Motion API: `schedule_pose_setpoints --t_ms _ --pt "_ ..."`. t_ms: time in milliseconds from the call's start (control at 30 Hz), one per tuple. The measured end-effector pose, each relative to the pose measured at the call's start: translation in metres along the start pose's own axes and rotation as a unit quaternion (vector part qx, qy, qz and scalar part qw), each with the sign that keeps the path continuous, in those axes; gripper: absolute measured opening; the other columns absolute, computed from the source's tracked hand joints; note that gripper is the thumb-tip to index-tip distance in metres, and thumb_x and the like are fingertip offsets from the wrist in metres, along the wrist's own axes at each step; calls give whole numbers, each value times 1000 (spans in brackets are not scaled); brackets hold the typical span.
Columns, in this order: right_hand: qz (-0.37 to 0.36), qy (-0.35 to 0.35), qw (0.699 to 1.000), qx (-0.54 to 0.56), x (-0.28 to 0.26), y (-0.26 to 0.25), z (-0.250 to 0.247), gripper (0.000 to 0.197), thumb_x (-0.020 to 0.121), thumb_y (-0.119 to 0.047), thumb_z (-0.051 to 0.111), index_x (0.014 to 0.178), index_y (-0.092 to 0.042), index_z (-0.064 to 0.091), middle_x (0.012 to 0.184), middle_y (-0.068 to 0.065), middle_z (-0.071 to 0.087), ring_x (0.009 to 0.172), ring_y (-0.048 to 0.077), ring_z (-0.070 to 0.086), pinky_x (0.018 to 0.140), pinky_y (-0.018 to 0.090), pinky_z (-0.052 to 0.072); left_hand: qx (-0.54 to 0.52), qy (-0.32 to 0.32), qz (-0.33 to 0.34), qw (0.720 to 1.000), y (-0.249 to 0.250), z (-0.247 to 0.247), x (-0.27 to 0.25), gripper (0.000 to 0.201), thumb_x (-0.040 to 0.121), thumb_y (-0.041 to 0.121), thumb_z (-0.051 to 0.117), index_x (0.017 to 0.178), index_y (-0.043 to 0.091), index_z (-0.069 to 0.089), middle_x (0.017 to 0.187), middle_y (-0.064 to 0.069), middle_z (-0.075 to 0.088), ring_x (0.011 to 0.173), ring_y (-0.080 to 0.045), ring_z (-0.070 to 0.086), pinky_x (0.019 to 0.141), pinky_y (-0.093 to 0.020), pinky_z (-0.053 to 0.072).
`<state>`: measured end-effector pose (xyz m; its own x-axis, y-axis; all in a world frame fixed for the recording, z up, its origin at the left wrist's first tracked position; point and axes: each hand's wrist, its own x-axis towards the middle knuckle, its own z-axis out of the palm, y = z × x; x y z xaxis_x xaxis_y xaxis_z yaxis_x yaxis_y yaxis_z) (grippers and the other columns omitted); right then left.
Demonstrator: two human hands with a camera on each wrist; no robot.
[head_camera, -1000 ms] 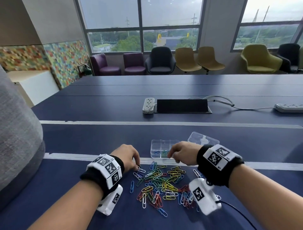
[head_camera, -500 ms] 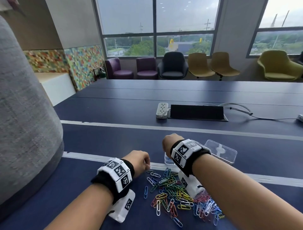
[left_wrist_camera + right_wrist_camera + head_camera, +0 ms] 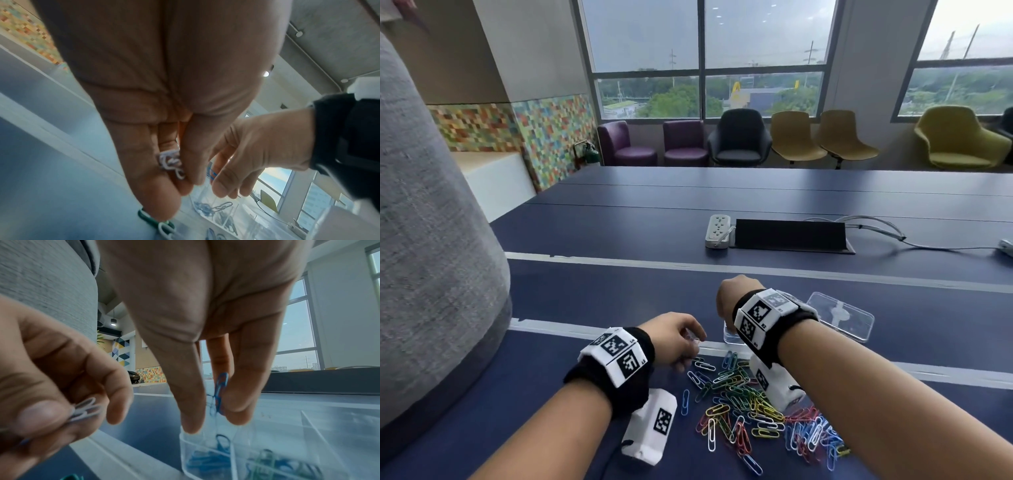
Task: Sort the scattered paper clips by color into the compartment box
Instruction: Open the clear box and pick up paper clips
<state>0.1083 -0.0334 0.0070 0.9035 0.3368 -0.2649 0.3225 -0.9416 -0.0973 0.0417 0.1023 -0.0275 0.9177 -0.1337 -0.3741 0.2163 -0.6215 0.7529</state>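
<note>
Colored paper clips (image 3: pixel 750 407) lie in a loose pile on the dark blue table. Beyond the pile, the clear compartment box (image 3: pixel 731 337) is mostly hidden by my right wrist. My right hand (image 3: pixel 213 412) hangs fingers-down over the box (image 3: pixel 205 451) and pinches a blue paper clip (image 3: pixel 220 391) above the compartment of blue clips (image 3: pixel 207 459). Green clips (image 3: pixel 265 457) fill the neighbouring cell. Just left of the box, my left hand (image 3: pixel 693 342) hovers with its fingers curled round a few white clips (image 3: pixel 170 162).
The box's clear lid (image 3: pixel 840 317) lies to the right of the box. Farther back are a power strip (image 3: pixel 717 231), a black cable hatch (image 3: pixel 791 236) and a cable. A grey fabric mass (image 3: pixel 431 240) fills the left side. Chairs line the windows.
My right hand has moved from the far edge of the pile up and over the box with the blue clip. The left hand has lifted slightly with white clips. The head view has shifted left.
</note>
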Motion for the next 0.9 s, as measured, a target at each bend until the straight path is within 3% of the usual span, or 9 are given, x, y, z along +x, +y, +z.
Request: schedule_pose_setpoints --t_ms 133,300,400,567,633,700,900 --pt "-9 -8 1000 3 1 6 2 35 84 -5 58 119 -8 64 121 14 63 108 33 63 88 34 51 -31 -5 9 999 0 -2 0 24 81 -11 58 83 13 59 69 -13 58 51 -20 56 61 -34 52" --pt "-9 20 999 38 -6 20 -3 33 86 -5 52 115 -11 67 120 11 65 109 30 62 94 35 51 4 27 19 999 13 1 9 28 83 -11 58 79 16 57 65 -8 57 50 -17 58 57 -30 54" --pt "-10 33 998 46 -16 41 -6 28 87 -9 54 109 -18 70 120 6 65 109 28 62 94 34 51 76 67 42 994 34 4 21 22 78 -6 66 86 14 62 68 -4 60 52 -17 60 58 -31 57" --pt "22 32 997 68 -41 83 3 25 87 -16 56 106 -26 69 116 2 66 103 24 64 80 26 46 168 144 73 973 63 11 51 16 76 8 73 88 17 68 85 -7 70 70 -19 65 74 -33 59" --pt "29 30 996 74 -50 96 10 24 84 -19 56 101 -27 70 110 0 69 102 22 65 83 24 48 219 164 84 958 71 17 62 14 77 13 74 91 15 72 94 -6 72 82 -18 66 79 -27 54" --pt "33 31 995 85 -59 109 14 26 82 -19 53 99 -27 71 107 0 71 101 22 65 91 29 51 275 157 83 945 76 24 71 16 78 16 73 94 16 74 99 -3 73 93 -18 67 83 -25 51" --pt "49 30 992 110 -77 134 26 25 83 -19 56 102 -25 71 113 5 67 103 23 63 89 27 50 362 153 76 916 79 39 87 20 82 9 64 96 20 73 104 -5 71 100 -24 66 91 -34 53"
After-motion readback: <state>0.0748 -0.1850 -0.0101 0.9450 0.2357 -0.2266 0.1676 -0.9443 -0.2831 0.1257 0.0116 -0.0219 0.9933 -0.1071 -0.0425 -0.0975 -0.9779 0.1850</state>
